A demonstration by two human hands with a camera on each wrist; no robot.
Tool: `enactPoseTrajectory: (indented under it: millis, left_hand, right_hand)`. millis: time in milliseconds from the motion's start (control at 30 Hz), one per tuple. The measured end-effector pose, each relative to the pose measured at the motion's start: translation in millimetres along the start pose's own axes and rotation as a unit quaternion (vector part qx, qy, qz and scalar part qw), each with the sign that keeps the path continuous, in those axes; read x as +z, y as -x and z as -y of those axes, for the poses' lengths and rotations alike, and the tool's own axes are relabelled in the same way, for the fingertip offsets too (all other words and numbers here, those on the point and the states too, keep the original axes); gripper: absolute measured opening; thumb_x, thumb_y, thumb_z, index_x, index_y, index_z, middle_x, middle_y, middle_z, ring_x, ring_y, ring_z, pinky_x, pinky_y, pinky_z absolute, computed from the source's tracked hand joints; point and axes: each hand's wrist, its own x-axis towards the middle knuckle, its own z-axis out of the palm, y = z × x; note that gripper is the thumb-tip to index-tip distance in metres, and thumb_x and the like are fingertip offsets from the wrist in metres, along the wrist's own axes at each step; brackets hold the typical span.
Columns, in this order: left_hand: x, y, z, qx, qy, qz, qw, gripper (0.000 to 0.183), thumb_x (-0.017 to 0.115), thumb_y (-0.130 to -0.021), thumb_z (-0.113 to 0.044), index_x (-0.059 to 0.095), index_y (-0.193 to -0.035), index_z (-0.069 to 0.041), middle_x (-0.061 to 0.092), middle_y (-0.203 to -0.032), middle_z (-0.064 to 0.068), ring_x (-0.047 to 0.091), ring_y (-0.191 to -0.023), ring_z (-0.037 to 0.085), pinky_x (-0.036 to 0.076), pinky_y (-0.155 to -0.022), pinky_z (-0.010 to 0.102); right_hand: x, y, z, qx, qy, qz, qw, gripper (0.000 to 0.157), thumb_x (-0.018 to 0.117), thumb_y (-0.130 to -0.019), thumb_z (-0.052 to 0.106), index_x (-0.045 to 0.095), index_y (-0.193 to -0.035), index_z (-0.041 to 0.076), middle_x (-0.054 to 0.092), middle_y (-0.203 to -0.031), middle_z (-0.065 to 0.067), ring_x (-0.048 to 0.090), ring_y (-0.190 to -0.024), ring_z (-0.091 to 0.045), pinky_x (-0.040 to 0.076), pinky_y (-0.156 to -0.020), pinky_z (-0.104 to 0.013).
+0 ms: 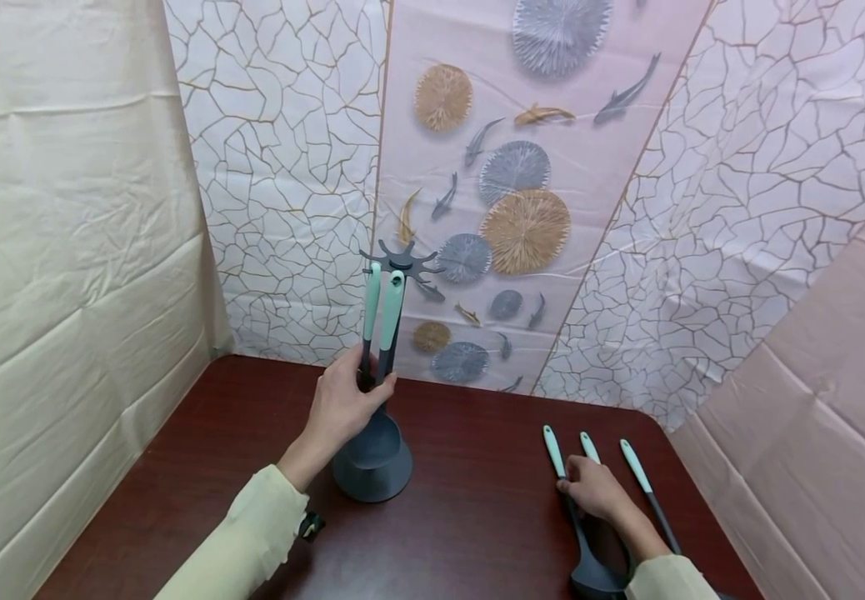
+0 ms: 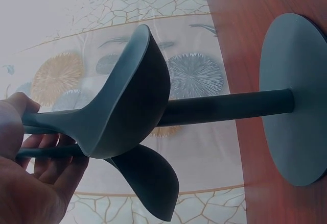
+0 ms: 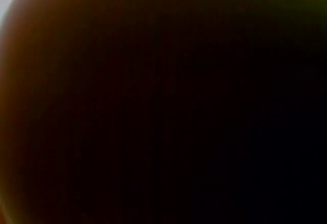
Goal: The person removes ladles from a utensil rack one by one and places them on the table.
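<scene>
In the head view, my left hand (image 1: 342, 398) grips the dark shafts of two mint-handled utensils in front of a utensil stand (image 1: 402, 260) with a spoked top. One is a ladle (image 2: 130, 101), its deep bowl facing the camera in the left wrist view. The other ends in a spoon-like dark head (image 2: 150, 180), partly hidden behind the ladle. The stand's round base (image 2: 294, 101) stands on the table. At the right, my right hand (image 1: 593, 486) pinches the shaft of a utensil with a mint handle (image 1: 552, 450) and a dark head (image 1: 593, 575).
Two more mint-handled utensils lie by my right hand: one handle (image 1: 589, 447) is partly hidden behind it, the other (image 1: 637, 467) lies to its right. The dark red table (image 1: 470, 500) meets patterned cloth (image 1: 290, 167) at the back. The right wrist view is almost wholly dark.
</scene>
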Motion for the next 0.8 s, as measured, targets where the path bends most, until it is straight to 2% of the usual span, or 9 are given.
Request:
enactPoseTrajectory:
  millis: [267, 800]
  left_hand:
    - [1.1, -0.3, -1.5, 0.015, -0.006, -0.014, 0.9998, 0.024, 0.079, -0.095, -0.032, 0.059, -0.096, -0.018, 0.059, -0.086, -0.001, 0.058, -0.076, 0.016, 0.051, -0.063, 0.038]
    - [3.1, -0.8, 2.1, 0.006, -0.017, -0.010, 0.9998, 0.025, 0.078, -0.095, -0.035, 0.059, -0.098, -0.018, 0.059, -0.087, -0.001, 0.058, -0.078, 0.017, 0.052, -0.065, 0.037]
  right_hand:
    - [0.8, 0.5, -0.4, -0.010, 0.001, -0.006, 1.000, 0.020, 0.071, -0.100, 0.010, 0.056, -0.088, 0.007, 0.055, -0.064, -0.009, 0.059, -0.051, -0.025, 0.045, -0.050, -0.037]
    - [0.4, -2.0, -1.0, -0.020, 0.012, -0.002, 1.000, 0.020, 0.073, -0.098, 0.009, 0.057, -0.086, 0.007, 0.056, -0.067, -0.009, 0.058, -0.050, -0.023, 0.046, -0.050, -0.036]
